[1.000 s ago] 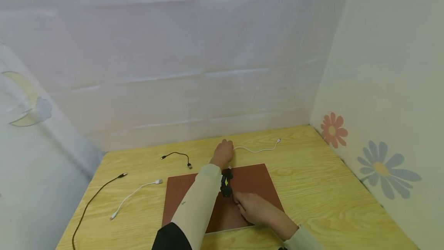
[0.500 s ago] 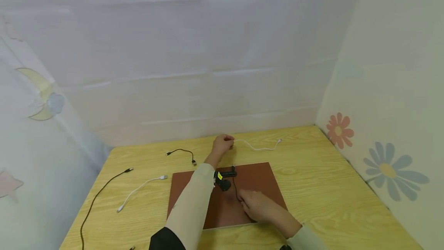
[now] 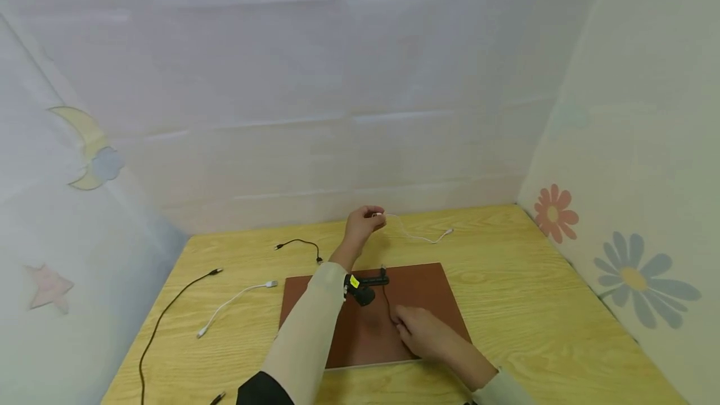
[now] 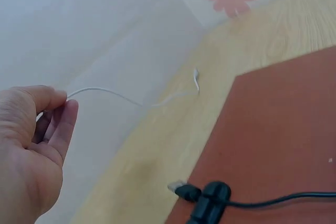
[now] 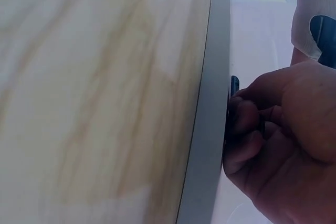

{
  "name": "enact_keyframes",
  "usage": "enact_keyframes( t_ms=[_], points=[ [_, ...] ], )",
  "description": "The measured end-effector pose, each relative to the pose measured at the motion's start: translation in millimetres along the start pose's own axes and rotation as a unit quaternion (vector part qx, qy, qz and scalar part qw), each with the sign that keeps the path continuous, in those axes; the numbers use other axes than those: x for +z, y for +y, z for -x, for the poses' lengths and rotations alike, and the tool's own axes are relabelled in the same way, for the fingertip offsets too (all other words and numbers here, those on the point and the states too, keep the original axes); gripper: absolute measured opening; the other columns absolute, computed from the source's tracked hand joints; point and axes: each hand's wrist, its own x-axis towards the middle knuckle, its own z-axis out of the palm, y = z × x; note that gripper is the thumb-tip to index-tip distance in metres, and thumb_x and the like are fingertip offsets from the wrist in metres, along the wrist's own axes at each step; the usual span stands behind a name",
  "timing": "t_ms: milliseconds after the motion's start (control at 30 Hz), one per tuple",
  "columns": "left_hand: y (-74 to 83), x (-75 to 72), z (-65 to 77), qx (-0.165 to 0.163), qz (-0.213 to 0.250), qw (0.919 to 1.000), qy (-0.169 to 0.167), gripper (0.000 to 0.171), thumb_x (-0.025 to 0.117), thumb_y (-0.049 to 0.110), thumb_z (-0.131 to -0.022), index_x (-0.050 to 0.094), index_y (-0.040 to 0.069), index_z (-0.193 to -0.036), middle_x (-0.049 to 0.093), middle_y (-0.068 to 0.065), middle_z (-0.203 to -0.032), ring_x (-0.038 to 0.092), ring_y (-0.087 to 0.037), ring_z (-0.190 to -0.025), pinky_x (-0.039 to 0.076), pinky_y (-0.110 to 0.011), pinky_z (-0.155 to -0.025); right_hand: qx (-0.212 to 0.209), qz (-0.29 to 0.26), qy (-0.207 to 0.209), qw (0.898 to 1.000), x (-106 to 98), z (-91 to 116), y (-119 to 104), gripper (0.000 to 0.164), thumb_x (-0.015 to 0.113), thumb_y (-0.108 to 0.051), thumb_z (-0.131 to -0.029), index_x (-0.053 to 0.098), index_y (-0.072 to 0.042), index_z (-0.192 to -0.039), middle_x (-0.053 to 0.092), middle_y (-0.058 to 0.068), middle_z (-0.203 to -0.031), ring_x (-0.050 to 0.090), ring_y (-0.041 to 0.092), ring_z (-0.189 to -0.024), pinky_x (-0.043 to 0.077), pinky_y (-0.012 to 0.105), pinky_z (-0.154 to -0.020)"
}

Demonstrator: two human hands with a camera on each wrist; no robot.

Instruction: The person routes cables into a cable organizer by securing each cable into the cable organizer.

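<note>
Thumb and fingertips of my left hand pinch one end of a white cable, held up above the table's far side. Its other end, a small white plug, lies on the wood to the right. My right hand grips a black USB cable low over the brown board. That cable runs through a black clip at the board's far edge, and its USB plug juts out past the edge. In the right wrist view, curled fingers partly hide what the right hand holds.
A short black cable lies behind the board's left corner. Further left on the wooden table are a white cable and a long black cable. Another black plug shows at the bottom edge. Printed sheets wall the back and sides.
My left hand has risen from the table with the white cable's end, bending the cable upward. The right hand stays almost in place on the black cable. The head view has shifted slightly.
</note>
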Motion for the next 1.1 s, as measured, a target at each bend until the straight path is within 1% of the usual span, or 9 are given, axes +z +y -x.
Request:
enact_keyframes(
  t_ms=[67, 200, 367, 433, 600, 733, 833, 967, 1100],
  points=[
    [5.8, 2.7, 1.3, 0.005, 0.016, 0.9998, -0.008, 0.021, 0.07, 0.008, -0.096, 0.071, 0.002, -0.116, 0.064, -0.011, -0.115, 0.068, -0.027, -0.108, 0.054, -0.039, -0.098, 0.002, 0.014, 0.01, 1.0, -2, 2, 1, 0.024, 0.058, -0.002, -0.1, 0.049, -0.015, -0.082, 0.045, -0.007, -0.072, 0.04, 0.005, -0.061, 0.038, 0.024, -0.055],
    [15.1, 7.6, 3.2, 0.017, 0.047, 0.9985, -0.021, 0.023, 0.07, 0.007, -0.096, 0.071, 0.001, -0.118, 0.064, -0.011, -0.117, 0.065, -0.032, -0.114, 0.052, -0.043, -0.102, 0.004, 0.052, 0.032, 0.998, -7, 5, 4, 0.022, 0.063, -0.003, -0.098, 0.054, -0.016, -0.082, 0.049, -0.009, -0.075, 0.043, 0.005, -0.063, 0.04, 0.024, -0.057],
    [20.5, 12.0, 2.8, 0.035, 0.053, 0.9974, -0.033, 0.027, 0.071, 0.008, -0.095, 0.07, -0.001, -0.121, 0.063, -0.007, -0.112, 0.067, -0.023, -0.105, 0.051, -0.045, -0.103, 0.007, 0.089, 0.051, 0.995, -10, 8, 9, 0.02, 0.068, -0.004, -0.095, 0.058, -0.018, -0.083, 0.054, -0.009, -0.079, 0.046, 0.005, -0.066, 0.042, 0.024, -0.058],
    [21.5, 13.3, 2.3, 0.04, 0.051, 0.9972, -0.037, 0.028, 0.071, 0.01, -0.095, 0.071, -0.001, -0.121, 0.064, -0.006, -0.11, 0.067, -0.022, -0.104, 0.051, -0.043, -0.103, 0.008, 0.101, 0.062, 0.993, -11, 9, 12, 0.016, 0.07, -0.005, -0.094, 0.063, -0.017, -0.086, 0.058, -0.008, -0.083, 0.053, 0.006, -0.07, 0.045, 0.025, -0.06],
    [24.6, 15.2, 3.7, 0.05, 0.074, 0.9946, -0.053, 0.027, 0.071, 0.011, -0.096, 0.07, -0.002, -0.119, 0.069, -0.008, -0.108, 0.064, -0.037, -0.117, 0.05, -0.043, -0.104, 0.006, 0.134, 0.084, 0.987, -13, 11, 19, 0.012, 0.074, -0.005, -0.091, 0.068, -0.016, -0.091, 0.061, -0.007, -0.086, 0.06, 0.009, -0.075, 0.05, 0.027, -0.061],
    [28.5, 17.1, 5.7, 0.06, 0.091, 0.9916, -0.069, 0.034, 0.069, 0.01, -0.097, 0.064, -0.009, -0.125, 0.071, -0.009, -0.107, 0.061, -0.042, -0.121, 0.05, -0.044, -0.104, -0.013, 0.167, 0.098, 0.981, -16, 11, 23, 0.014, 0.076, -0.004, -0.088, 0.068, -0.015, -0.088, 0.06, -0.006, -0.084, 0.06, 0.011, -0.075, 0.051, 0.027, -0.062],
    [31.6, 19.4, 6.8, 0.064, 0.098, 0.9905, -0.072, 0.039, 0.07, 0.009, -0.096, 0.061, -0.011, -0.128, 0.07, -0.006, -0.105, 0.064, -0.039, -0.116, 0.051, -0.045, -0.103, -0.031, 0.181, 0.108, 0.977, -18, 11, 25, 0.014, 0.076, -0.002, -0.088, 0.07, -0.014, -0.09, 0.062, -0.004, -0.085, 0.062, 0.014, -0.079, 0.054, 0.028, -0.066],
    [34.8, 22.5, 7.8, 0.067, 0.101, 0.9899, -0.075, 0.035, 0.072, 0.008, -0.094, 0.067, -0.007, -0.125, 0.067, -0.004, -0.105, 0.067, -0.033, -0.109, 0.052, -0.044, -0.101, -0.039, 0.195, 0.12, 0.973, -19, 13, 25, 0.015, 0.076, 0.0, -0.087, 0.072, -0.013, -0.093, 0.063, -0.003, -0.087, 0.064, 0.017, -0.082, 0.055, 0.029, -0.07],
    [38.5, 25.7, 9.1, 0.079, 0.093, 0.9888, -0.086, 0.031, 0.073, 0.01, -0.094, 0.07, -0.002, -0.122, 0.067, -0.012, -0.112, 0.069, -0.025, -0.103, 0.053, -0.042, -0.099, -0.033, 0.216, 0.133, 0.967, -19, 14, 26, 0.017, 0.077, 0.0, -0.085, 0.074, -0.015, -0.094, 0.062, -0.004, -0.087, 0.063, 0.018, -0.084, 0.056, 0.03, -0.07]
  ],
)
